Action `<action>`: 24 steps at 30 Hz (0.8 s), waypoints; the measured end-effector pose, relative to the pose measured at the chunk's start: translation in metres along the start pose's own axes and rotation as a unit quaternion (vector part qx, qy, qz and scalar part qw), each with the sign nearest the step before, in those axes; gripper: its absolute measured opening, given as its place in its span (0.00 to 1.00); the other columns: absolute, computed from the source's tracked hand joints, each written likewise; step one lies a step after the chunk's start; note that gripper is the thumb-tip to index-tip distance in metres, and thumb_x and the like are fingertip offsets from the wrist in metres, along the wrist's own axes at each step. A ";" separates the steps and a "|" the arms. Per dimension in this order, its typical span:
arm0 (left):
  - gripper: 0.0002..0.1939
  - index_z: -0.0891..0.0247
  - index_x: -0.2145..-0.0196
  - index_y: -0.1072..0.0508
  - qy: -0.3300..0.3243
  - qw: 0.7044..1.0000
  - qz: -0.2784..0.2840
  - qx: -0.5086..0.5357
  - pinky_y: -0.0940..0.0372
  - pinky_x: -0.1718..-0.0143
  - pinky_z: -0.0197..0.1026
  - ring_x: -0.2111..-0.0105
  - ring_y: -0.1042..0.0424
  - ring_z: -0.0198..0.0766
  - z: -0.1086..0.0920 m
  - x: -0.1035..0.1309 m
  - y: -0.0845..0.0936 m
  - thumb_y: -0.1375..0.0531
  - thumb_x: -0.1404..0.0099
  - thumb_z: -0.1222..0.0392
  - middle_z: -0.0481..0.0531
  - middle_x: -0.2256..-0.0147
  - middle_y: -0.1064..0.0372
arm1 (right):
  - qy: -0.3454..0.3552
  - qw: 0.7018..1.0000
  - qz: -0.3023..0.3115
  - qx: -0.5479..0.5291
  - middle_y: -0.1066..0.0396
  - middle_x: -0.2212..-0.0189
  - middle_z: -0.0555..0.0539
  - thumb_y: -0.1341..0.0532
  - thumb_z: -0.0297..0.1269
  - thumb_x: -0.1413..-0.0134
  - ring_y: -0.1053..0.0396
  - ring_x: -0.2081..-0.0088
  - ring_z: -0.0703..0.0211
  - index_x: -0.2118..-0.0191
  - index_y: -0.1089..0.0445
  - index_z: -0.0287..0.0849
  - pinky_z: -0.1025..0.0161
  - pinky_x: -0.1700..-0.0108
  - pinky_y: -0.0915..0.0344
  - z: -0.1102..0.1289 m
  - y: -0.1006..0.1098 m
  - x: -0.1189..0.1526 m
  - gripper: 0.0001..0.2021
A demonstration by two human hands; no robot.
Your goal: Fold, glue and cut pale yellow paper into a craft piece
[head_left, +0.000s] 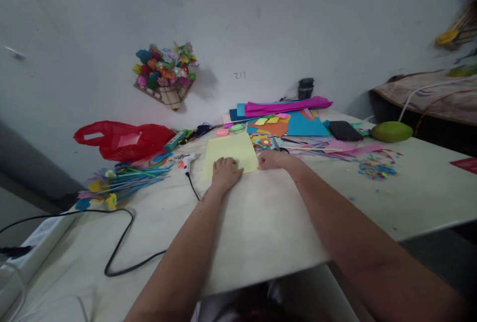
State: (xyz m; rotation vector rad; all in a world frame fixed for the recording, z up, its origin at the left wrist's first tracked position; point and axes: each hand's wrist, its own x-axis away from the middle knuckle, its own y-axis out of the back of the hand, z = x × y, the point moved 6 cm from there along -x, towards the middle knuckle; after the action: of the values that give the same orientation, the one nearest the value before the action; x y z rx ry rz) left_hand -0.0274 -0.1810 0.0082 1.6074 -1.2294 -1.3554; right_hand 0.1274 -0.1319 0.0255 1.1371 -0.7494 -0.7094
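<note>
A pale yellow sheet of paper [229, 147] lies on the white table in front of me. My left hand [226, 173] rests on the lower part of the sheet, palm down with its fingers apart. At the sheet's right edge, near the lower corner, my right hand [271, 159] is closed, its fingertips pinched at the paper's edge. Scissors [283, 150] lie just beyond the right hand, partly hidden by it. A white glue gun [188, 162] with a black cord is left of the paper.
At left are a red plastic bag [126, 140], paper flowers with stems [130, 175] and a power strip [40, 237]. Coloured sheets [305, 124] lie at the back. Paper strips [335, 148], a black phone-like object [345, 130], a green fruit [392, 132] and small scraps [378, 168] lie right.
</note>
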 end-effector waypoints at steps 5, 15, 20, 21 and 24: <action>0.19 0.58 0.57 0.34 0.007 1.000 0.002 -0.002 0.53 0.45 0.50 0.46 0.47 0.48 0.001 -0.001 0.000 0.45 0.43 0.47 0.53 0.51 0.36 | 0.006 0.999 -0.046 -0.014 0.26 0.65 0.48 0.41 0.32 0.56 0.31 0.64 0.59 0.66 0.27 0.42 0.70 0.69 0.41 0.003 0.007 0.000 0.09; 0.19 0.60 0.57 0.33 0.008 1.000 0.000 -0.002 0.52 0.45 0.48 0.46 0.46 0.48 -0.001 0.000 0.002 0.45 0.43 0.47 0.54 0.52 0.35 | 0.066 0.981 -0.160 -0.084 0.26 0.68 0.46 0.44 0.32 0.50 0.32 0.67 0.63 0.65 0.27 0.39 0.71 0.69 0.42 0.039 0.006 -0.003 0.09; 0.19 0.60 0.56 0.34 0.005 1.000 0.006 -0.009 0.52 0.45 0.48 0.46 0.46 0.48 -0.002 0.001 0.001 0.45 0.42 0.49 0.55 0.51 0.36 | 0.069 0.983 -0.150 -0.081 0.26 0.68 0.46 0.42 0.28 0.53 0.32 0.67 0.64 0.65 0.27 0.38 0.72 0.68 0.42 0.044 -0.007 -0.008 0.09; 0.19 0.61 0.55 0.34 0.004 1.000 0.007 -0.010 0.52 0.45 0.48 0.46 0.47 0.48 -0.002 0.001 0.001 0.45 0.42 0.49 0.55 0.51 0.37 | 0.066 0.984 -0.146 -0.080 0.26 0.68 0.46 0.42 0.28 0.53 0.32 0.67 0.64 0.65 0.27 0.38 0.72 0.68 0.42 0.043 -0.009 -0.009 0.09; 0.19 0.61 0.54 0.35 0.002 1.000 0.008 -0.012 0.53 0.45 0.49 0.45 0.47 0.49 -0.002 0.001 0.000 0.46 0.41 0.51 0.56 0.50 0.37 | 0.055 0.987 -0.135 -0.072 0.26 0.68 0.47 0.42 0.29 0.52 0.32 0.67 0.63 0.65 0.27 0.38 0.72 0.68 0.42 0.042 -0.012 -0.012 0.09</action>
State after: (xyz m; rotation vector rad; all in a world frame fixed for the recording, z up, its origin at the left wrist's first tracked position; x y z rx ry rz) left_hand -0.0254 -0.1820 0.0082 1.5799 -1.2180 -1.3519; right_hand 0.0850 -0.1474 0.0220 1.1455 -0.4468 -0.9066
